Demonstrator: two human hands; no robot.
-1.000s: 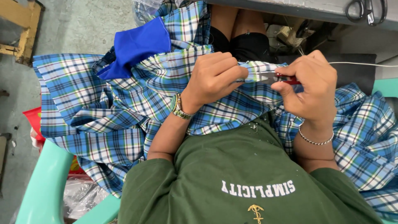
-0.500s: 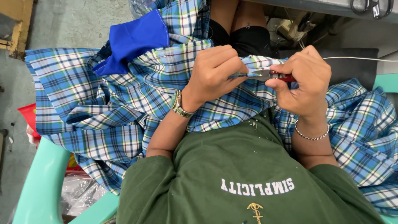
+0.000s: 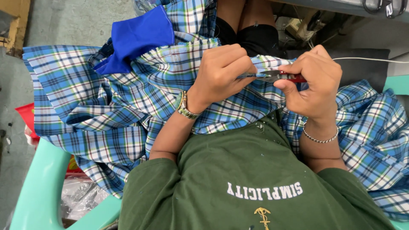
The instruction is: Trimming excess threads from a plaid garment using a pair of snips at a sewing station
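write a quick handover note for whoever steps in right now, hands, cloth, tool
Left hand: closed, pinching a fold of the blue plaid cloth at its edge.
Right hand: closed on a small red-handled snipper, its tip at the pinched fold.
The cloth lies over the lap and spills to both sides, with a solid blue piece at the top left. The person sits in a green chair.
Done: cannot tell how much of the edge is trimmed.
Left: likely the trimming at this spot.

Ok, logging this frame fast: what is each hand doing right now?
Left hand: closed, pinching the blue plaid fabric at its edge.
Right hand: closed on a small red-handled tool, its metal tip at the fabric edge.
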